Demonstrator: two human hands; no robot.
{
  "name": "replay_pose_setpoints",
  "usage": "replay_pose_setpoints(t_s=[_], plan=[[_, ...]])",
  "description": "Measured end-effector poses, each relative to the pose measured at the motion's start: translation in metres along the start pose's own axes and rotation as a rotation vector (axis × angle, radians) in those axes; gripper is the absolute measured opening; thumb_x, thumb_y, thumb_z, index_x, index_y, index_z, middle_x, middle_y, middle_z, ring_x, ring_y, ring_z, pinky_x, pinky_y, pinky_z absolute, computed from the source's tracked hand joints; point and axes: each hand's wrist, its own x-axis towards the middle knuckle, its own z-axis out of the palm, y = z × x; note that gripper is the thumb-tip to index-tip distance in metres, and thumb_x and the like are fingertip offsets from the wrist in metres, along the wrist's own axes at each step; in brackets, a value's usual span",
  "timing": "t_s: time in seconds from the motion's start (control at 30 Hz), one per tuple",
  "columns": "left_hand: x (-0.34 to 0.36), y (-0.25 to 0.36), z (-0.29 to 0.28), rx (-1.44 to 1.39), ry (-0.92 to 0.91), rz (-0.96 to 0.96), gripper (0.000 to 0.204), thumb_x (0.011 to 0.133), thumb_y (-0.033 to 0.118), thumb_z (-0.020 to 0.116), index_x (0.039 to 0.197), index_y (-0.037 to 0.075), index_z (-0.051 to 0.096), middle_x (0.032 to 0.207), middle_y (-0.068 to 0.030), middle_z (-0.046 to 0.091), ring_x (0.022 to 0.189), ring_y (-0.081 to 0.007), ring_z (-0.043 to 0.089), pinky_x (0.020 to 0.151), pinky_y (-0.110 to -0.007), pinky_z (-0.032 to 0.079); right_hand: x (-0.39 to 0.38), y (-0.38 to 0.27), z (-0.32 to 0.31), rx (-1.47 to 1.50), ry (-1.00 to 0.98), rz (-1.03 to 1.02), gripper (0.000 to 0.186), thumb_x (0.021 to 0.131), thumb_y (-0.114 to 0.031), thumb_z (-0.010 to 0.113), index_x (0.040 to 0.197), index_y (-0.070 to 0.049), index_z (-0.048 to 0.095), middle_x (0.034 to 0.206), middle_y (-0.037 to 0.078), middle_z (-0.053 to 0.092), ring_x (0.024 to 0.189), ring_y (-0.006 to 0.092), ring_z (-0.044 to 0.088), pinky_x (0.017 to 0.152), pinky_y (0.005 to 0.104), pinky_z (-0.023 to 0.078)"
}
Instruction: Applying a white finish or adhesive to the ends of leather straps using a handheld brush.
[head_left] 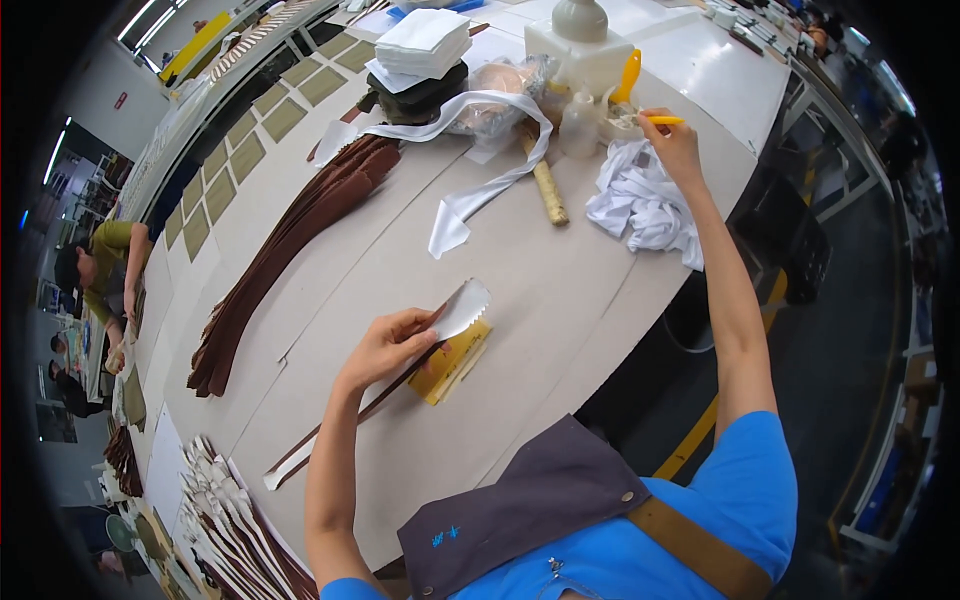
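My left hand (388, 345) grips a long brown strip (385, 392) with a white, toothed end (465, 308) that curls up beyond the fingers. This end hangs over a yellow block (440, 375) lying on the table. The strip's other end trails toward the lower left. Out at the far right, my right hand (676, 150) is closed on a thin yellow-handled tool (666, 120), apparently a brush. Its tip is at a small pot (618, 124) and cannot be made out. A second yellow handle (628, 76) stands up from that pot.
Crumpled white cloth (642, 200) lies below my right hand. A wooden-looking stick (548, 190), a white ribbon (455, 218) and stacked white pads (424, 42) lie beyond. Brown strips (285, 245) are bundled at left; more strips (225, 505) sit lower left. A person (105, 265) works at the left edge.
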Motion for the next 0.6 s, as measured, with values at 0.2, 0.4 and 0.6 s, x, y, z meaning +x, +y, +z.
replay_pose_setpoints(t_s=[0.2,0.4,0.6], plan=[[0.024,0.010,0.013,-0.032,0.036,-0.033,0.028,0.098,0.020,0.054,0.113,-0.003,0.060,0.078,-0.0044,0.067,0.059,-0.0072,0.057,0.057,-0.022,0.048,0.017,0.005,0.011,0.583,0.310,0.599,0.027,0.089,-0.024,0.067,0.081,0.002,0.064,0.068,0.011,0.068,0.050,0.0175,0.065,0.043,0.0229,0.047],[0.028,0.016,0.022,-0.101,0.111,-0.009,0.030,0.099,0.023,0.054,0.112,-0.004,0.060,0.070,-0.0048,0.062,0.054,-0.0070,0.055,0.053,-0.022,0.046,-0.002,0.029,0.009,0.859,0.467,0.933,0.021,0.087,-0.018,0.069,0.089,0.000,0.059,0.071,0.010,0.066,0.055,0.0191,0.065,0.045,0.0256,0.048],[0.040,0.021,0.023,-0.036,0.159,0.017,0.032,0.099,0.025,0.052,0.110,-0.004,0.060,0.068,-0.0044,0.060,0.050,-0.0064,0.051,0.049,-0.021,0.043,-0.050,-0.071,-0.030,1.293,0.155,0.786,0.016,0.090,-0.019,0.066,0.087,-0.004,0.062,0.066,0.004,0.058,0.057,0.0134,0.055,0.053,0.0257,0.044]])
